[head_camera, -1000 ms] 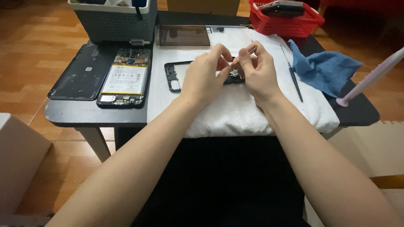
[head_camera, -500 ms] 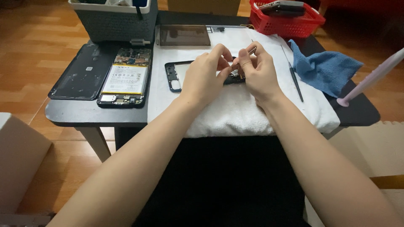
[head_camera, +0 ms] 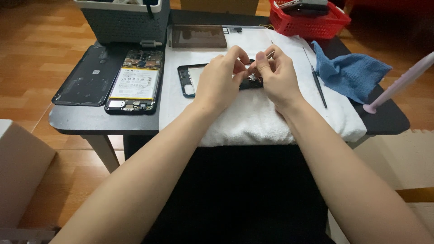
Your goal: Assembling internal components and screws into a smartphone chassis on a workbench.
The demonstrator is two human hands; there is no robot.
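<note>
**Two hands at a phone frame on a towel**

Wooden flooring surrounds a small dark table (head_camera: 90, 122), most of it covered by a white towel (head_camera: 271, 122). On the towel lies a dark phone frame (head_camera: 186, 80), its left end with the camera cut-out in plain view, its right end hidden under the hands.

Left hand (head_camera: 221, 83) rests over the middle of the frame, fingers curled, thumb and forefinger pressed together at a small dark part (head_camera: 251, 80) just above the frame. Whether it grips that part or only steadies it cannot be told. Right hand (head_camera: 278, 77) is touching the left at the fingertips; its thumb and forefinger pinch thin metal tweezers (head_camera: 270, 54), whose tips point down toward the same part.

Left of the towel, on bare table, sit an opened phone (head_camera: 134, 81) showing its white battery, and beside it a black back cover (head_camera: 88, 74). Behind them stands a grey bin (head_camera: 122, 22). At the towel's far edge lies a brown screen panel (head_camera: 198, 36). Right of the hands are a thin black tool (head_camera: 318, 86), a crumpled blue cloth (head_camera: 350, 70), a red basket (head_camera: 309, 22) and a pale pink stick (head_camera: 400, 83) slanting in from the right edge.
</note>
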